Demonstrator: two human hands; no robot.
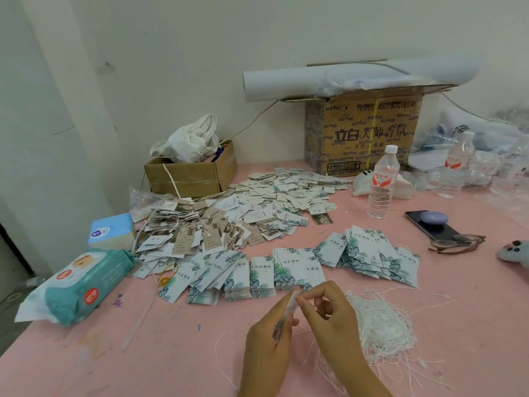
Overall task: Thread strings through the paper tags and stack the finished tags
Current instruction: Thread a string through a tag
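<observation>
My left hand (267,343) grips a leaf-printed paper tag (288,309) on edge near the front of the pink table (171,353). My right hand (329,310) pinches at the tag's top end with thumb and forefinger; whether a string is between them I cannot tell. A tangled heap of white strings (383,325) lies just right of my hands. Rows of fanned leaf-printed tags (286,270) spread just beyond my hands. Farther back lies a big loose pile of small tags (257,204), some with strings.
A wet-wipes pack (77,287) and a blue tissue box (111,232) sit at the left. Two cardboard boxes (363,133) (189,176) stand against the wall. Water bottles (382,181), a phone (435,226) and glasses (458,242) lie to the right.
</observation>
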